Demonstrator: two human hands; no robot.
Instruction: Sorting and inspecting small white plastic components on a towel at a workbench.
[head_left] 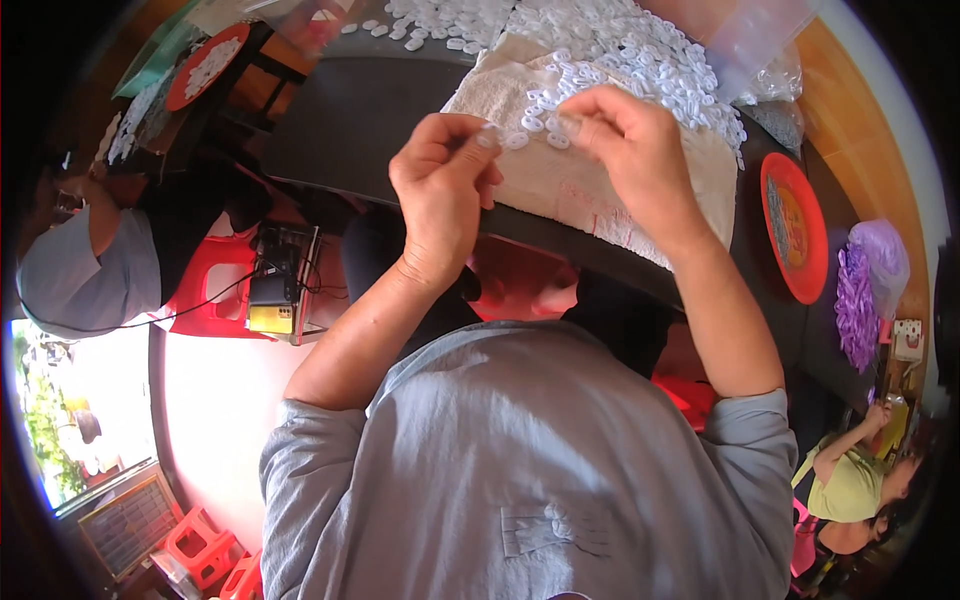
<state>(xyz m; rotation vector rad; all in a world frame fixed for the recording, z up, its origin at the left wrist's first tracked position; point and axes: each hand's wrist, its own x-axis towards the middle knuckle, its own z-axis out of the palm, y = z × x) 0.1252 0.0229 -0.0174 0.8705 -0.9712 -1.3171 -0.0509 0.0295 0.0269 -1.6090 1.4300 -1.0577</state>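
Over the near part of a beige cloth (pixel 650 215), both of my hands are raised, a short distance apart. My left hand (pixel 440 180) is closed, thumb pressed to the curled fingers; a pale spot shows at the thumb tip, too small to name. My right hand (pixel 635 150) makes a pinch with thumb and forefinger, and whatever is between them is hidden. Small white oval plastic pieces with holes (pixel 590 75) lie loosely at the cloth's far side, several of them near my right fingertips. One white piece (pixel 515 140) rests between the two hands.
A dark table (pixel 350 120) carries more white pieces at its far edge. At the right stands a red round tray (pixel 815 230) with small grey bits, beside a purple bundle (pixel 855 300). People sit at left (pixel 90 260) and right (pixel 850 485). Clear plastic bags (pixel 775 85) lie far right.
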